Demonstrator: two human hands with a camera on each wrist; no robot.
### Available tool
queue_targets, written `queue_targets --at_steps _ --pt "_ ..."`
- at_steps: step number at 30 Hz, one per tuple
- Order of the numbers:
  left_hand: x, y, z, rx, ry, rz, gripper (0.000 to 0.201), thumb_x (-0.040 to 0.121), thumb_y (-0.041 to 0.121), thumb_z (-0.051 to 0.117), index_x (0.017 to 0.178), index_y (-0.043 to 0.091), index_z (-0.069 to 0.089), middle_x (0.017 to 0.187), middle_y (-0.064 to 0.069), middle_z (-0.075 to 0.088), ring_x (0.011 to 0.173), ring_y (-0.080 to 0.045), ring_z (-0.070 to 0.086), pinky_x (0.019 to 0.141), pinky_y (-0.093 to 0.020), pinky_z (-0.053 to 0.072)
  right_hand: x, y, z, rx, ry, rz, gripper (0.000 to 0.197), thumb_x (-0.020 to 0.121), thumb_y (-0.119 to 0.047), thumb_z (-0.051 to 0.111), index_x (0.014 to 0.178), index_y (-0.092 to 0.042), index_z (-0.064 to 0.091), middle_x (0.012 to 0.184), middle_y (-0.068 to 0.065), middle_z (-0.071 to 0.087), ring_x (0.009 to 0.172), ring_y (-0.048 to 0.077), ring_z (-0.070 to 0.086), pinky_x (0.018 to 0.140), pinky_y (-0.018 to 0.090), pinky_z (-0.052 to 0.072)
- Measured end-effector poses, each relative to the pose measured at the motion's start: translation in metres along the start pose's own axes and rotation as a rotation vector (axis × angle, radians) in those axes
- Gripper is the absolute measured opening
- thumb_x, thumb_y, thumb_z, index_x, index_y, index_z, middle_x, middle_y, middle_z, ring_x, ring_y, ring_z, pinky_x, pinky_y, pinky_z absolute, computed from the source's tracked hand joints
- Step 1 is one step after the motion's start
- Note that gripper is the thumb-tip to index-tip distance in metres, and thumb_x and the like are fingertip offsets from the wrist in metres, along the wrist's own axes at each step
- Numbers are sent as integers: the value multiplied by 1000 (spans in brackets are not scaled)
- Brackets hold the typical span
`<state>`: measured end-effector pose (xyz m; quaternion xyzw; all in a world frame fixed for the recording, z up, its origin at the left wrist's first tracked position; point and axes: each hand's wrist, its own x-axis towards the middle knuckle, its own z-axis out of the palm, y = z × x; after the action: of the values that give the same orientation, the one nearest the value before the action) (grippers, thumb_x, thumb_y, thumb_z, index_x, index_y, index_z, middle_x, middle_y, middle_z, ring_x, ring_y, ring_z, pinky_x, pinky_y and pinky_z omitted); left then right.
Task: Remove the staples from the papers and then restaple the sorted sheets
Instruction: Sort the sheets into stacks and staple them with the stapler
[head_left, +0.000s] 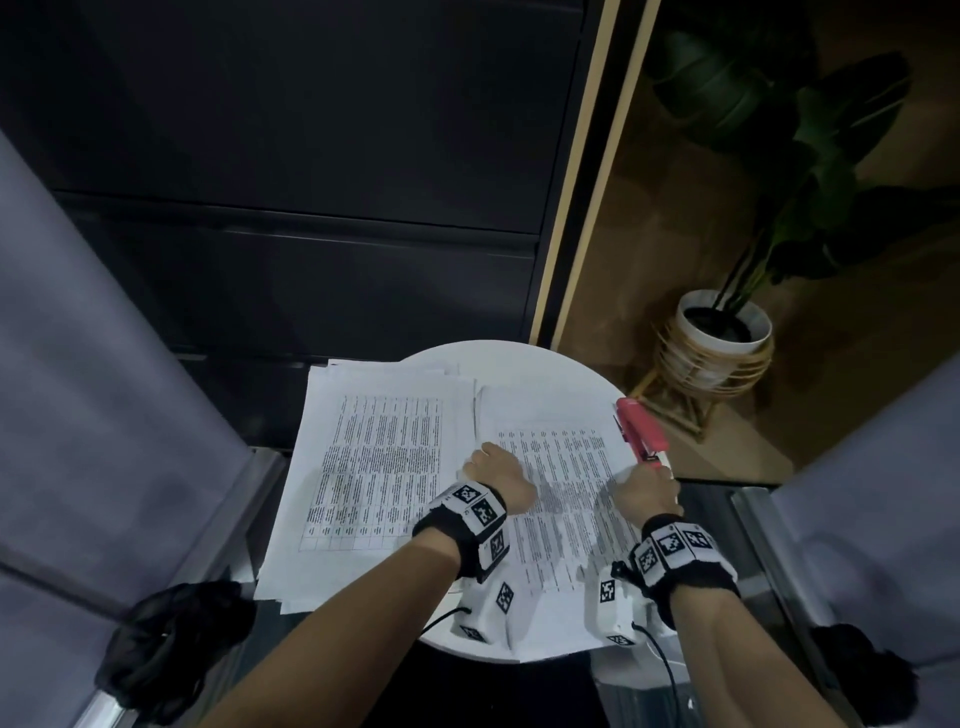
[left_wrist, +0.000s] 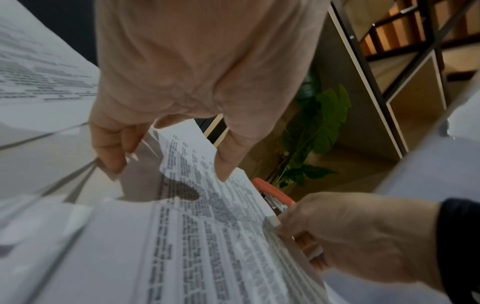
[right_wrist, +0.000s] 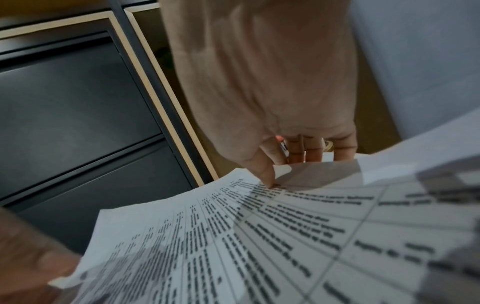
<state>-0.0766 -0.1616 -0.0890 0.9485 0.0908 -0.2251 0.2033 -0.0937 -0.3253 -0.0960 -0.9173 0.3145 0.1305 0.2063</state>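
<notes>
Setting: round white table (head_left: 545, 364) between two grey upholstered seats, dark drawer cabinet (head_left: 291, 182) behind.
Left hand (head_left: 498, 473): fingers curled at the left edge of the right-hand sheets (head_left: 561, 499), thumb on the printed face, fingertips under the edge; the wrist view shows the edge lifted.
Right hand (head_left: 649, 491): at the right edge of the same sheets, thumb pressing on the print, fingers curled over the edge and round the near end of the red stapler (head_left: 641, 428).
Stapler: on the table's right rim, just beside the sheets, far end pointing away from the person.
Left-hand stack (head_left: 379, 467): printed tables, flat, loosely fanned, overhanging the table's left rim.
Background: potted plant (head_left: 727, 332) in a wicker stand on the floor, right of the cabinet.
</notes>
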Motion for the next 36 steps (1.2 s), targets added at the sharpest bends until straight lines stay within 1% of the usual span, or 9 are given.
queue_targets --at_steps 7,11,14,17,19,23,28,33,36 --pt "6 -13 -12 -212 -94 82 74 87 24 64 143 1 23 137 -17 43 127 -33 44 106 -41 43 -8 -13 2 -19 56 42 55 95 -24 56 141 0 38 146 20 30 136 35 27 111 50 28" --pt "18 -36 -51 -296 156 127 82 87 29 66 149 7 18 150 -15 27 139 -33 23 113 -44 30 -15 -40 0 -35 132 -157 68 90 -34 63 147 -15 31 153 20 22 143 35 17 114 54 19" --pt "36 -79 -88 -201 337 -30 76 86 32 66 144 6 25 144 -14 33 134 -32 30 106 -45 34 -25 -63 4 -68 48 -359 83 86 -41 67 153 -21 21 157 15 16 145 33 13 114 53 19" --pt "49 -135 -100 -109 396 -305 73 81 36 70 136 6 33 137 -14 38 128 -31 36 103 -42 36 -31 -74 22 -105 -112 -405 92 80 -41 73 153 -25 20 159 12 12 147 33 10 115 58 16" --pt "54 -166 -99 -80 337 -407 82 78 42 73 136 3 30 137 -15 39 128 -30 39 105 -40 37 -34 -75 35 -178 -190 -383 87 76 -36 74 150 -26 28 157 13 18 145 35 14 113 60 17" --pt "59 -197 -96 -244 119 -397 102 81 42 74 144 -9 13 147 -19 36 136 -30 38 106 -33 35 -34 -77 42 -237 -195 -367 78 75 -36 74 143 -26 37 154 13 23 143 34 18 111 59 21" --pt "58 -203 -94 -297 176 -303 49 79 18 77 116 -8 57 117 -19 63 111 -33 60 92 -36 48 -31 -81 45 -240 -191 -342 88 74 -37 76 149 -28 30 157 12 18 145 34 14 112 60 19" --pt "67 -212 -95 -615 117 -223 55 69 18 85 112 -6 61 110 -15 67 105 -30 63 87 -35 50 -30 -81 48 -254 -195 -333 90 74 -38 76 150 -28 29 156 12 18 145 34 14 113 61 20" --pt "66 -214 -91 -647 138 -147 34 78 3 76 106 -12 62 100 -15 66 94 -28 62 81 -33 49 -31 -83 49 -251 -200 -332 90 74 -38 77 150 -28 30 157 12 17 145 34 14 113 61 20"
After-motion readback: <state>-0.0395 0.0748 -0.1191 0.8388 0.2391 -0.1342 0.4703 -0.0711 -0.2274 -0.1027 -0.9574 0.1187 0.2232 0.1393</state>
